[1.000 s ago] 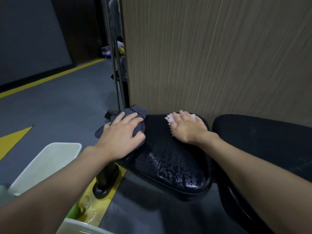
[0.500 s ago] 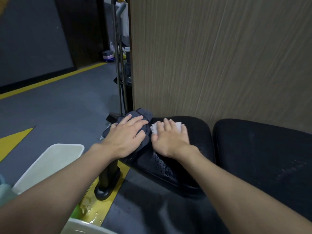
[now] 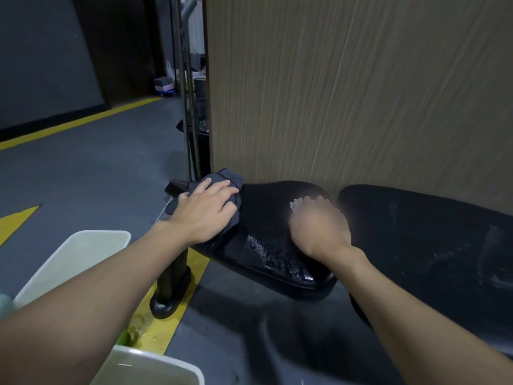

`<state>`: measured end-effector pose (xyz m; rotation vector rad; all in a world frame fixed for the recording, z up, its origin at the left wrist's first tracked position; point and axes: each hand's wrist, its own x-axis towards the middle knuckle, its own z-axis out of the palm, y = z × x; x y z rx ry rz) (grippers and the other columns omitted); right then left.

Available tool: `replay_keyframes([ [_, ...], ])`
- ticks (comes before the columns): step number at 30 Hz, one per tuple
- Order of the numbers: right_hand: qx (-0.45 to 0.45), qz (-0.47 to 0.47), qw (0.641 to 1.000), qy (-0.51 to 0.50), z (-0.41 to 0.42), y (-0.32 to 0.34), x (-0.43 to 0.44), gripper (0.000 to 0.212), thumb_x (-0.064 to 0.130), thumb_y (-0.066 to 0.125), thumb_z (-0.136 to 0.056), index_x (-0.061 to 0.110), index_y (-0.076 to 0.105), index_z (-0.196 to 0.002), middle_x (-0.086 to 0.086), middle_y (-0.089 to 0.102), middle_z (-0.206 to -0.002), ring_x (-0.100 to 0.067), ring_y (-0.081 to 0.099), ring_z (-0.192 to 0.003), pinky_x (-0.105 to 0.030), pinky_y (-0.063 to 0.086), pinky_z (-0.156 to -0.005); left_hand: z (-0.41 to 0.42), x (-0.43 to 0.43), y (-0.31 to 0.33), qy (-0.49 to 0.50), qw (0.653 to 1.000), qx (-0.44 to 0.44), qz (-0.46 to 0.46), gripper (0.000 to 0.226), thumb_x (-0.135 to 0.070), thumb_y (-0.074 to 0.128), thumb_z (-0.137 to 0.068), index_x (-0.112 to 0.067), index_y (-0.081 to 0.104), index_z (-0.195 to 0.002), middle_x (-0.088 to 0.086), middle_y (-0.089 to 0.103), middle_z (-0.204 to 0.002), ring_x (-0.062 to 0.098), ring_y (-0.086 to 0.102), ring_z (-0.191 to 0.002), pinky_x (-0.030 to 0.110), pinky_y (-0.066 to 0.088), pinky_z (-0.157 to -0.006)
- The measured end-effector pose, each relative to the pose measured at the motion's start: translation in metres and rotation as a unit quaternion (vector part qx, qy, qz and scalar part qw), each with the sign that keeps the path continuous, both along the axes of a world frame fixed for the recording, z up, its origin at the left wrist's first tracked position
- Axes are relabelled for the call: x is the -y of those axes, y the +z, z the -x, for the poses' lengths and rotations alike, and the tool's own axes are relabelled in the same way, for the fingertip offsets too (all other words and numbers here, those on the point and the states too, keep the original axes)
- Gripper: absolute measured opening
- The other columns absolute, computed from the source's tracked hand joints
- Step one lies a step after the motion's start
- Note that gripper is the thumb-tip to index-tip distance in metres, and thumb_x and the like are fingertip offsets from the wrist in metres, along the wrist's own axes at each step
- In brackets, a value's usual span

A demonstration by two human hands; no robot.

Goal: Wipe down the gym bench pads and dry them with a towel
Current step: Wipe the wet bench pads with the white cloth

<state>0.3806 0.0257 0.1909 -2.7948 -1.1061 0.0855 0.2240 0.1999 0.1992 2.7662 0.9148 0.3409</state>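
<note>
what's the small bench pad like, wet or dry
Wet on its near half: the small bench pad glistens with beaded water there. The far part is duller; cannot tell.

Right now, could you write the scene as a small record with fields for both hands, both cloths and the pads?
Small black bench pad: water droplets on its near part
Large black bench pad: to the right, faint streaks
Left hand: presses flat on dark grey cloth at small pad's left end
Right hand: blurred, on white cloth, mid-pad
</note>
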Motion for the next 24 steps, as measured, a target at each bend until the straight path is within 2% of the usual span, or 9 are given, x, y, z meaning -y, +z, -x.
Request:
replay_keyframes([
  [3,0.03,0.029,0.999,0.017,0.036,0.002,-0.011,0.065,0.043,0.016,-0.102,0.011,0.009,-0.159,-0.012,0.004,-0.167,-0.025,0.0,-0.153,-0.055,0.003,-0.12,0.0,-0.001,-0.001,-0.004,1.0,0.0,0.01,0.051,-0.039,0.023,-0.097,-0.041,0.034,-0.146,-0.019,0.019,-0.16,0.016,0.009,-0.15,0.059,0.02,-0.113],
  [5,0.063,0.023,0.995,0.078,0.064,-0.003,-0.017,0.066,0.043,0.013,-0.101,0.01,0.009,-0.158,-0.013,0.005,-0.166,-0.027,0.001,-0.153,-0.056,0.003,-0.12,0.0,-0.002,0.0,-0.008,1.0,0.002,0.021,0.048,-0.037,0.025,-0.1,-0.041,0.033,-0.147,-0.019,0.018,-0.16,0.015,0.008,-0.15,0.058,0.016,-0.114],
  [7,0.122,0.008,0.981,0.154,0.087,-0.013,-0.015,0.069,0.042,0.007,-0.098,0.008,0.016,-0.157,-0.016,0.015,-0.164,-0.03,0.01,-0.152,-0.057,0.01,-0.119,0.001,-0.004,0.002,-0.015,0.999,-0.002,0.032,0.047,-0.037,0.024,-0.102,-0.041,0.031,-0.148,-0.018,0.016,-0.161,0.014,0.006,-0.15,0.059,0.014,-0.115],
  [9,0.19,0.003,0.953,0.237,0.094,-0.024,-0.001,0.069,0.041,0.009,-0.098,0.006,0.027,-0.155,-0.018,0.027,-0.161,-0.034,0.023,-0.149,-0.057,0.021,-0.117,0.003,-0.006,0.005,-0.023,0.999,-0.012,0.044,0.047,-0.039,0.022,-0.103,-0.042,0.029,-0.149,-0.019,0.014,-0.161,0.013,0.003,-0.15,0.059,0.011,-0.116],
  [12,0.296,0.056,0.879,0.37,0.081,-0.037,0.029,0.062,0.033,0.033,-0.098,0.007,0.031,-0.154,-0.017,0.028,-0.16,-0.036,0.025,-0.148,-0.058,0.025,-0.116,0.005,-0.008,0.007,-0.032,0.997,-0.022,0.065,0.048,-0.044,0.016,-0.103,-0.043,0.028,-0.15,-0.021,0.012,-0.162,0.012,0.0,-0.15,0.058,0.007,-0.117],
  [16,0.382,0.141,0.797,0.446,0.077,-0.032,0.025,0.064,0.025,0.028,-0.095,0.006,0.025,-0.155,-0.019,0.018,-0.163,-0.037,0.017,-0.15,-0.058,0.012,-0.121,0.004,-0.009,0.008,-0.035,0.996,-0.02,0.074,0.049,-0.044,0.015,-0.103,-0.044,0.03,-0.149,-0.021,0.012,-0.161,0.011,-0.001,-0.15,0.058,0.006,-0.117],
  [19,0.435,0.164,0.75,0.471,0.096,-0.031,-0.009,0.06,0.027,0.027,-0.101,0.006,0.018,-0.157,-0.017,0.006,-0.166,-0.037,0.008,-0.151,-0.056,-0.005,-0.119,0.003,-0.009,0.007,-0.035,0.997,-0.011,0.072,0.047,-0.043,0.016,-0.103,-0.044,0.032,-0.147,-0.021,0.014,-0.161,0.011,0.001,-0.15,0.058,0.006,-0.117],
  [21,0.455,0.17,0.739,0.466,0.104,-0.03,-0.023,0.062,0.032,0.029,-0.104,0.007,0.009,-0.158,-0.012,-0.004,-0.166,-0.033,0.003,-0.152,-0.054,-0.007,-0.119,0.003,-0.009,0.005,-0.029,0.998,-0.005,0.062,0.046,-0.041,0.019,-0.103,-0.046,0.034,-0.146,-0.022,0.016,-0.16,0.01,0.003,-0.15,0.058,0.007,-0.116],
  [24,0.449,0.17,0.75,0.456,0.103,-0.033,-0.017,0.064,0.033,0.03,-0.105,0.01,0.003,-0.158,-0.011,-0.016,-0.165,-0.031,-0.009,-0.152,-0.055,-0.009,-0.118,0.003,-0.009,0.003,-0.026,0.998,-0.004,0.05,0.045,-0.04,0.02,-0.102,-0.047,0.034,-0.145,-0.022,0.017,-0.16,0.01,0.004,-0.15,0.058,0.01,-0.115],
])
